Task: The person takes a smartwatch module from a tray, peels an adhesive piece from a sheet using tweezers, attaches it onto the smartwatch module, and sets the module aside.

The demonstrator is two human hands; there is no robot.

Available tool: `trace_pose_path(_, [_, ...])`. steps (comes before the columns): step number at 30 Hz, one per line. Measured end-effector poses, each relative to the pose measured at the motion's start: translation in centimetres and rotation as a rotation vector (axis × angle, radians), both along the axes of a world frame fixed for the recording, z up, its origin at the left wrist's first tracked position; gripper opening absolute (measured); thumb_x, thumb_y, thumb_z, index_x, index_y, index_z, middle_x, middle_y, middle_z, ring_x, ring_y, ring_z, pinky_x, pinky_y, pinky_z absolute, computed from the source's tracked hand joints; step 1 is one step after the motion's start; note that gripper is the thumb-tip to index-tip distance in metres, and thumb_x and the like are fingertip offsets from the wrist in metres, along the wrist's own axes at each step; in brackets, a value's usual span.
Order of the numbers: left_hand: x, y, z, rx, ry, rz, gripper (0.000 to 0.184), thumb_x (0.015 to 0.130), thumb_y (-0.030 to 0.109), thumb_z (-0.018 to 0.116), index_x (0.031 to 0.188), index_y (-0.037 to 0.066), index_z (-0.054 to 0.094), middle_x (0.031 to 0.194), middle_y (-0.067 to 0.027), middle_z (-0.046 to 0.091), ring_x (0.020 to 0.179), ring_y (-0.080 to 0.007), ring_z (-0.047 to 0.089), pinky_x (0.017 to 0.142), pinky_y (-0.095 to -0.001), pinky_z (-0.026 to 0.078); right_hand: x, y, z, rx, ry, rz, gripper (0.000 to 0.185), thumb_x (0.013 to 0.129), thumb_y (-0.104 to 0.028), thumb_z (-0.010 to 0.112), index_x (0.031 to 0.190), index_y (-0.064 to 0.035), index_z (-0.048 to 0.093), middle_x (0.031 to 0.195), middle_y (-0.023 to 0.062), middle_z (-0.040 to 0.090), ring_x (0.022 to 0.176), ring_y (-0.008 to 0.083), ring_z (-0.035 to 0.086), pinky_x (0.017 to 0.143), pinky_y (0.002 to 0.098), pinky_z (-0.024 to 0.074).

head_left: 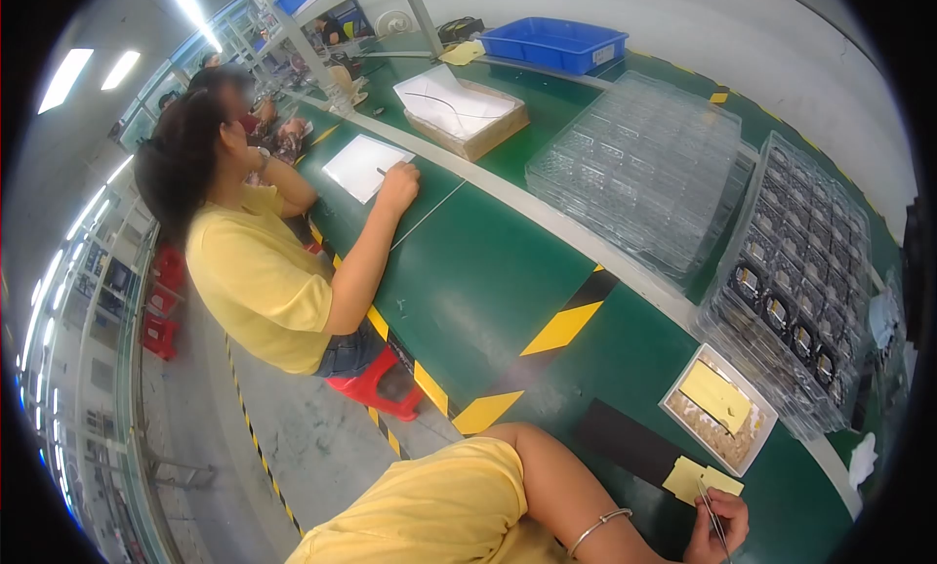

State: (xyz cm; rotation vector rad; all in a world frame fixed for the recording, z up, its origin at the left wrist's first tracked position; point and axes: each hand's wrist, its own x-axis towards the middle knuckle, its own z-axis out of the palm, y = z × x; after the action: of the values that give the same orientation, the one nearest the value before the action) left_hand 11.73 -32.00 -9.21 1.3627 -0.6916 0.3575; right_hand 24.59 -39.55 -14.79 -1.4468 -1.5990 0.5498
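At the bottom right edge, my right hand (730,525) is closed on metal tweezers (719,527). The tweezer tips touch a pale yellow piece (688,477) near the end of a black strip (625,441) on the green bench. My left arm, with a bracelet (599,533), reaches in from the lower left. My left hand is below the frame edge. Just above the yellow piece is a small white-edged box (672,404), with a yellow sheet (717,395) and small bits in it.
Clear plastic trays (639,164) are stacked across the bench. Another tray stack (795,261) holds dark round parts. Behind stand a blue bin (553,45) and a cardboard box (468,140). A seated co-worker (256,266) holds a pen over white paper (363,166).
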Motion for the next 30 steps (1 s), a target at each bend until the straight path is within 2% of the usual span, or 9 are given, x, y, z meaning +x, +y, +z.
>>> trace_pose_path(6, [-0.1,0.0,-0.1,-0.004,-0.009,-0.002,0.032,0.086,0.022,0.060,0.074,-0.008,0.058,0.072,-0.0244,0.058,0.068,-0.0337,0.056,0.062,-0.0415,0.042,-0.3,0.2,0.3,0.005,-0.014,0.041,0.016,0.089,-0.001,0.062,0.102,0.0028,0.053,0.103,0.0230,0.065,0.092,0.0265,0.066,0.080,0.0342,0.0528])
trace_pose_path(10, [-0.3,0.0,-0.2,-0.018,-0.014,-0.005,0.032,0.086,0.022,0.060,0.074,-0.007,0.059,0.072,-0.0242,0.058,0.068,-0.0335,0.056,0.061,-0.0414,0.042,-1.4,-0.4,-0.9,0.007,-0.006,-0.024,0.014,0.088,0.000,0.063,0.099,0.0012,0.054,0.104,0.0229,0.064,0.093,0.0275,0.065,0.083,0.0345,0.0523])
trace_pose_path(19, [-0.3,-0.5,0.0,-0.024,-0.032,-0.034,0.031,0.086,0.022,0.060,0.075,-0.007,0.059,0.073,-0.0239,0.059,0.068,-0.0332,0.056,0.061,-0.0411,0.043,-0.7,-0.3,-0.4,0.038,-0.052,0.007,0.015,0.088,0.003,0.061,0.102,0.0035,0.055,0.109,0.0239,0.061,0.097,0.0302,0.065,0.081,0.0358,0.0544])
trace_pose_path(30, [-0.1,-0.7,0.5,-0.020,-0.051,-0.032,0.030,0.087,0.022,0.061,0.076,-0.007,0.060,0.073,-0.0234,0.059,0.067,-0.0327,0.056,0.061,-0.0408,0.043,-1.1,-0.1,0.6,0.078,-0.082,-0.130,0.010,0.087,0.004,0.064,0.095,0.0036,0.058,0.103,0.0232,0.064,0.092,0.0262,0.065,0.079,0.0337,0.0539])
